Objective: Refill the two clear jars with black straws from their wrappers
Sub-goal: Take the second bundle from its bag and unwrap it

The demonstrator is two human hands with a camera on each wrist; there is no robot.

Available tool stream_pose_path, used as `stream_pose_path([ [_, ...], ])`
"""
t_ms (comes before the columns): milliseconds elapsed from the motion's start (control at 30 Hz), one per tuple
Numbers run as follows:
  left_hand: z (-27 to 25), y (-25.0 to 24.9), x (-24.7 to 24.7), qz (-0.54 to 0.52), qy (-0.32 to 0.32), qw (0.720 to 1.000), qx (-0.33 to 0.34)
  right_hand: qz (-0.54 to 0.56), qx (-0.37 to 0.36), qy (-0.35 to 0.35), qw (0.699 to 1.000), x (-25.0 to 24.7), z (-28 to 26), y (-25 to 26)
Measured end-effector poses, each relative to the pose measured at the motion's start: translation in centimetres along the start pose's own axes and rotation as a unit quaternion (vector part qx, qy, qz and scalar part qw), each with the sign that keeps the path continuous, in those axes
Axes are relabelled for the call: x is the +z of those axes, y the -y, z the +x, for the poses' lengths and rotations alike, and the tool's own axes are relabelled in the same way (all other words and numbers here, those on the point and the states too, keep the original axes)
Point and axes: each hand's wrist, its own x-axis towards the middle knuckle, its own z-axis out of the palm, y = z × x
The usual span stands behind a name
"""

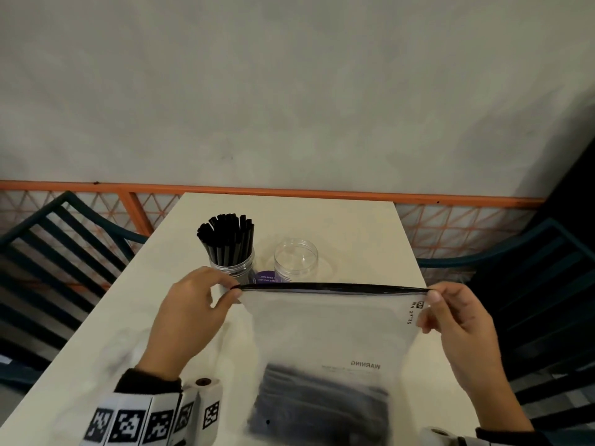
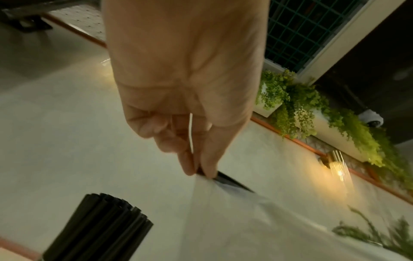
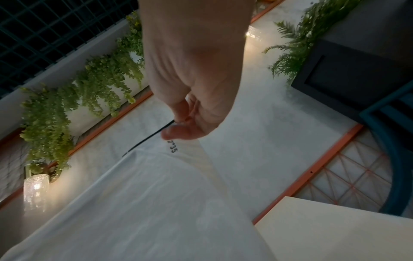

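Observation:
I hold a frosted plastic wrapper bag (image 1: 328, 329) upright over the table, its black top strip (image 1: 335, 288) stretched level. My left hand (image 1: 190, 317) pinches the strip's left corner and my right hand (image 1: 460, 329) pinches the right corner. A dark bundle of straws (image 1: 318, 403) shows through the bag's lower part. Behind the bag stand two clear jars: the left jar (image 1: 233, 263) holds black straws (image 1: 227, 236), the right jar (image 1: 296, 259) looks empty. In the wrist views each hand, left hand (image 2: 198, 169) and right hand (image 3: 178, 127), pinches the bag (image 2: 245, 220) (image 3: 145, 194).
The cream table (image 1: 347, 226) ends at a grey wall with an orange rail (image 1: 289, 189). Dark teal chairs stand at the left (image 1: 58, 249) and right (image 1: 541, 272). A purple label (image 1: 267, 278) lies between the jars.

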Motion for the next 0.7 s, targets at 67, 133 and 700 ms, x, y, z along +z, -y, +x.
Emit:
stream_pose_path([
  [67, -0.1, -0.1, 0.5, -0.016, 0.017, 1.0, -0.014, 0.031, 0.013, 0.031, 0.999, 0.8, -0.1, 0.1],
  [133, -0.4, -0.7, 1.5, 0.027, 0.02, 0.999, 0.011, 0.034, 0.015, 0.051, 0.998, 1.9, -0.5, 0.1],
  [700, -1.1, -1.4, 7.2, -0.006, 0.095, 0.99, 0.105, 0.018, 0.048, 0.013, 0.999, 2.8, -2.1, 0.6],
])
